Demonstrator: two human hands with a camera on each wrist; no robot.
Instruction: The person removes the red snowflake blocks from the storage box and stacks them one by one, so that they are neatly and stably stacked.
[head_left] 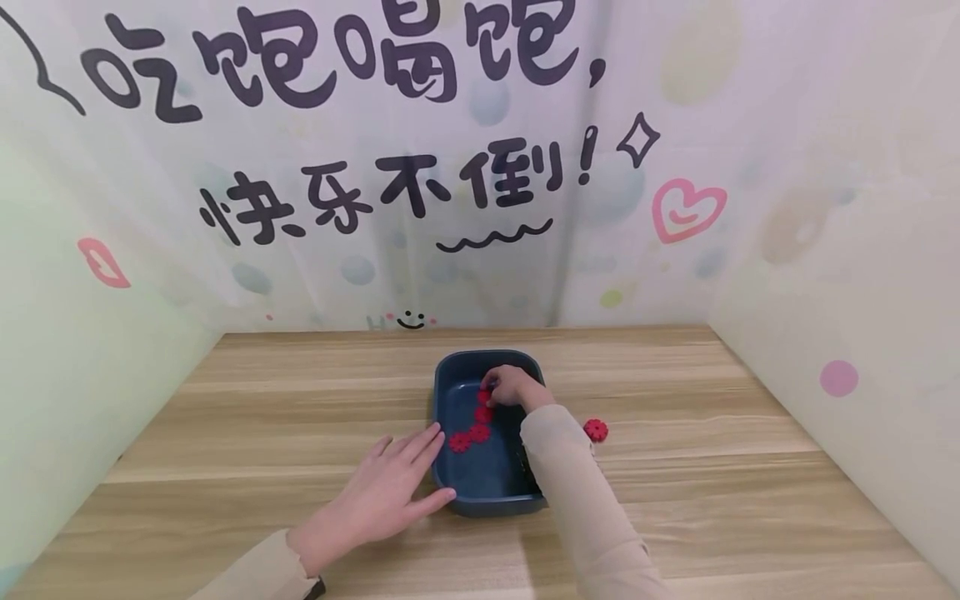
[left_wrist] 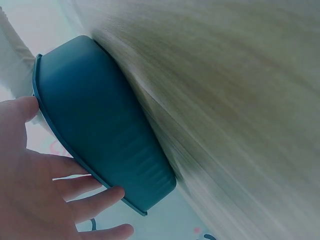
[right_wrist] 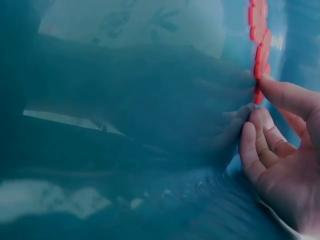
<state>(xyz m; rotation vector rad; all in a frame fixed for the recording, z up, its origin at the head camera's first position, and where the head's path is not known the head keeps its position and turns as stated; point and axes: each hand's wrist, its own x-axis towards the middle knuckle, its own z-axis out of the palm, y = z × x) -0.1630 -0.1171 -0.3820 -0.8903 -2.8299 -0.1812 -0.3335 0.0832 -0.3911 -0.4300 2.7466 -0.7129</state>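
Note:
A dark blue rectangular tub [head_left: 487, 477] stands on the wooden table. Inside it, several red flower-shaped pieces [head_left: 460, 442] lie in a curved row from the left side toward the back. My right hand [head_left: 517, 387] reaches in over the tub's right side and pinches the rearmost red flower-shaped piece [right_wrist: 258, 95] between thumb and fingertips, which partly hide it. My left hand [head_left: 378, 492] is spread against the tub's left side. In the left wrist view its thumb [left_wrist: 27, 106] and straight fingers touch the rim.
One more red flower-shaped piece [head_left: 596, 430] lies on the wooden table [head_left: 712, 500], right of the tub and close to the right sleeve [head_left: 577, 492]. A printed curtain [head_left: 337, 275] hangs behind the table, with pale walls at both sides.

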